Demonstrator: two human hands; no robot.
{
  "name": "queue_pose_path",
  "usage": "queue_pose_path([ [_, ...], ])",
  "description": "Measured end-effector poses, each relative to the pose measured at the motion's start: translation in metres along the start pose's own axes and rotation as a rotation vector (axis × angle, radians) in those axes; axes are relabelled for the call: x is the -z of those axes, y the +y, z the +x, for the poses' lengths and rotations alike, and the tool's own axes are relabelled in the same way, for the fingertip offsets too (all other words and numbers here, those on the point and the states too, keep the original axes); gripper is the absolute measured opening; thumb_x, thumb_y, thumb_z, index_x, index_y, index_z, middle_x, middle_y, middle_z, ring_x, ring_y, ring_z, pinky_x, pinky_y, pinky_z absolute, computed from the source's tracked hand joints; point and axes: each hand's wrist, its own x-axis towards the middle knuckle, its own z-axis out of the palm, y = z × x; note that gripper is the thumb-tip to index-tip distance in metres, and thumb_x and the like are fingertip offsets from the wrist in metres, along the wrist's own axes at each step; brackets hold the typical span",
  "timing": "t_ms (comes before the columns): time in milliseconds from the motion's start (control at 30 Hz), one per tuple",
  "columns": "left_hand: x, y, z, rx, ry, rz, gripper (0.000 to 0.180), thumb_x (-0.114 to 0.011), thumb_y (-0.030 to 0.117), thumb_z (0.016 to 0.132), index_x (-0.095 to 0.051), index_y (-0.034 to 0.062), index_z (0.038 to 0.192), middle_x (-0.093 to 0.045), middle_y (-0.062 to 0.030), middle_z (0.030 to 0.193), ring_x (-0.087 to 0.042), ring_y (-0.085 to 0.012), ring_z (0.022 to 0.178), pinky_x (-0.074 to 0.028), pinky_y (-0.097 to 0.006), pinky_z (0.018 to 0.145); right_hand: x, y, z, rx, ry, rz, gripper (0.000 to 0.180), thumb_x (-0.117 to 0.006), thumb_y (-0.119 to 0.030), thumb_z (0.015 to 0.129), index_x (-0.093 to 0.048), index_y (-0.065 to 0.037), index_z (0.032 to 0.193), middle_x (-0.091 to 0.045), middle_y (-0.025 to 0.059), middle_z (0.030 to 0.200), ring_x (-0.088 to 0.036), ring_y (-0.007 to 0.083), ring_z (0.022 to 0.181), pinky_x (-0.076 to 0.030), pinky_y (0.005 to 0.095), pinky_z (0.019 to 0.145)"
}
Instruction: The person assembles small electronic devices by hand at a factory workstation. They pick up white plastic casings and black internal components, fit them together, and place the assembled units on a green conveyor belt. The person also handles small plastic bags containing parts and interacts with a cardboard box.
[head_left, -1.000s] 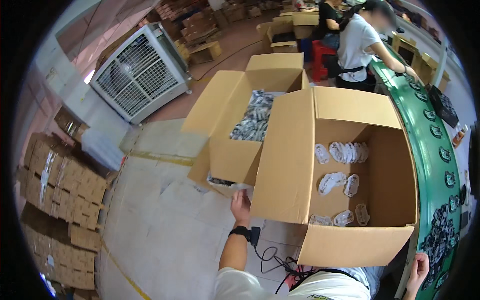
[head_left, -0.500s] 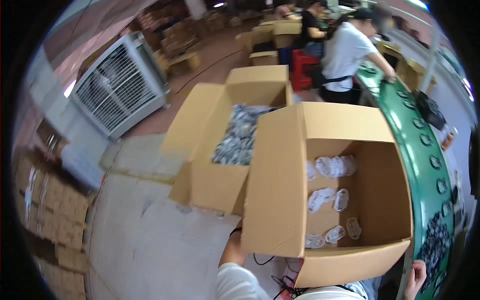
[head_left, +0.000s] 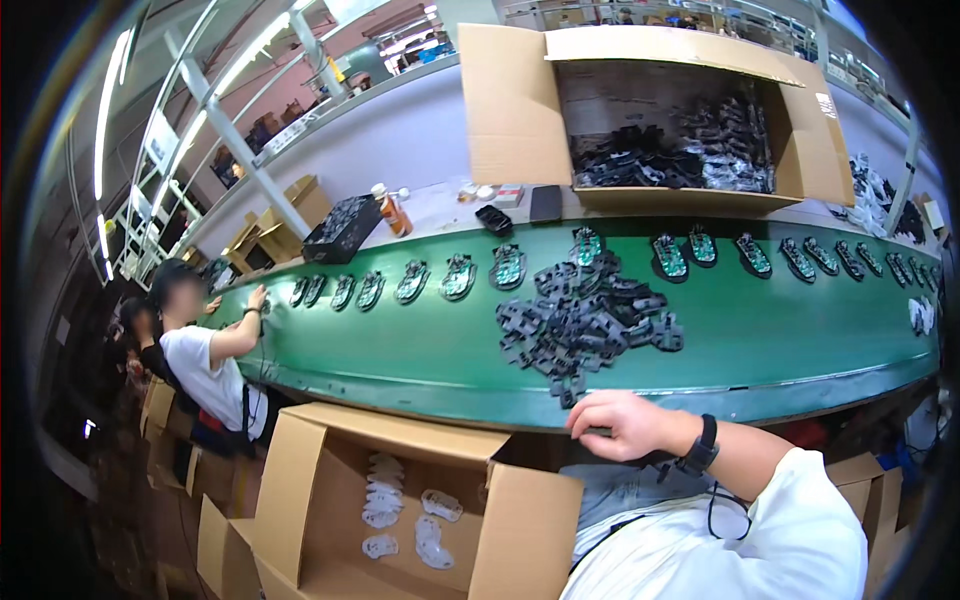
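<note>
One hand [head_left: 625, 422] shows at lower centre, a black wristband [head_left: 703, 452] on it and a white sleeve [head_left: 760, 530] running to the lower right. Which hand it is cannot be told for sure from the crossing forearm; it reads as the left. Its grip is loosely curled, fingers together and bent under, clamped on nothing that shows. It rests at the near edge of the green conveyor table [head_left: 400, 345], just below one heap of black plastic parts [head_left: 585, 320] lying at centre frame. The other hand is out of sight.

Along the far side of the belt runs a row of green-and-black pieces [head_left: 510, 265], roughly sixteen, those at far right too small to count surely. Three open cartons can be counted: one big one [head_left: 520, 100] at upper centre holding dark parts, one [head_left: 320, 480] at lower left with about six white bagged items [head_left: 385, 495] inside, one flap [head_left: 225, 545] cut off by the lower edge. One orange bottle [head_left: 390, 212] stands beside a black tray [head_left: 343, 228]. A co-worker [head_left: 205, 350] at the left reaches to the belt; a second person behind is mostly hidden.
</note>
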Motion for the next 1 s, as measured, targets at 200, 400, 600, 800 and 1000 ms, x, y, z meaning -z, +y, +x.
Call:
queue_pose_path([
  [200,0.046,-0.016,-0.005,0.199,0.000,0.101,0.032,-0.057,0.021,0.100,-0.064,-0.0013,0.123,-0.066,-0.0203,0.127,-0.063,-0.0323,0.116,-0.050,-0.041,0.098,0.030,0.006,0.009,-0.036,-0.209,0.254,0.016,-0.069,-0.011,0.087,-0.069,-0.004,0.101,-0.071,0.0129,0.111,-0.068,0.0312,0.103,-0.055,0.0389,0.090],
  [400,0.126,-0.077,-0.116,0.544,0.135,0.261,0.032,-0.057,0.019,0.102,-0.064,-0.0035,0.124,-0.066,-0.0207,0.128,-0.063,-0.0311,0.116,-0.049,-0.040,0.100,0.142,0.041,0.014,-0.180,0.044,-0.516,0.072,-0.081,-0.040,0.075,-0.058,-0.006,0.133,-0.042,0.0264,0.150,-0.043,0.0451,0.136,-0.037,0.0523,0.112],
  [600,0.217,-0.078,-0.128,0.428,0.848,0.475,0.025,-0.060,0.010,0.099,-0.066,-0.0070,0.117,-0.072,-0.0193,0.115,-0.067,-0.0267,0.107,-0.051,-0.039,0.100,0.138,0.063,-0.021,-0.438,-0.038,-0.455,0.114,-0.079,-0.064,0.070,-0.034,-0.008,0.158,-0.018,0.0268,0.166,-0.020,0.0455,0.152,-0.021,0.0545,0.121],
  [800,0.040,0.184,0.050,0.131,-0.310,-0.029,0.020,-0.064,0.017,0.098,-0.071,0.0072,0.115,-0.073,-0.0047,0.090,-0.069,-0.0158,0.082,-0.055,-0.030,0.075,0.131,0.071,-0.016,-0.416,0.020,-0.528,0.121,-0.071,-0.078,0.070,-0.030,-0.006,0.159,-0.013,0.0245,0.168,-0.017,0.0424,0.154,-0.016,0.0544,0.123],
  [1000,-0.172,0.172,0.066,-0.283,-1.222,0.679,0.080,-0.052,0.067,0.093,-0.046,0.0104,0.149,-0.068,-0.0219,0.126,-0.066,-0.0420,0.111,-0.053,-0.050,0.095,0.115,0.057,0.018,-0.408,-0.159,-0.600,0.116,-0.072,-0.082,0.067,-0.045,-0.008,0.152,-0.023,0.0292,0.163,-0.020,0.0506,0.150,-0.014,0.0613,0.120],
])
